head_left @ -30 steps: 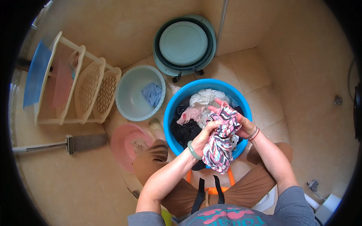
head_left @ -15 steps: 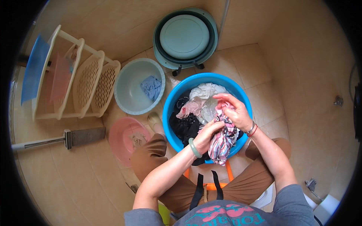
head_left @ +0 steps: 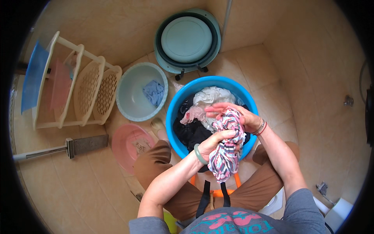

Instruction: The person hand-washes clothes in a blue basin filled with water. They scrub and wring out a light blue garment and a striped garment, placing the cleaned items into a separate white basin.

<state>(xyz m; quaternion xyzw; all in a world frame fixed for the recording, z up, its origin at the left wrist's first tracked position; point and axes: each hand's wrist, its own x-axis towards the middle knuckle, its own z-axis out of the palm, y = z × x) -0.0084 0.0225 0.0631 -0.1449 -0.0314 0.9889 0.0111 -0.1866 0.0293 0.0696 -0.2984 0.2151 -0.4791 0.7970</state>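
Observation:
A bunched, wet-looking striped garment [head_left: 226,154] in pink, white and dark stripes is between my hands, above the near part of a blue tub [head_left: 174,134]. My left hand [head_left: 215,143], a green bangle at its wrist, is closed round the garment's middle, thumb on top. My right hand [head_left: 247,118] holds its upper end against the palm, with the fingers stretched out to the left. The garment's lower end hangs over the tub's near rim. Inside the tub lie white cloth [head_left: 213,95], pink cloth [head_left: 193,115] and black cloth [head_left: 194,135].
A pale green basin [head_left: 128,95] with blue cloth stands left of the tub, and a pink basin [head_left: 119,146] nearer me. Behind is a folded green tub [head_left: 187,39]. A cream rack [head_left: 87,93] and a flat mop [head_left: 89,146] lie left. My knees flank the tub.
The striped garment has come a little nearer to me and is bunched more thickly. My left hand has moved down with it, and my right hand's fingers have straightened out across its top.

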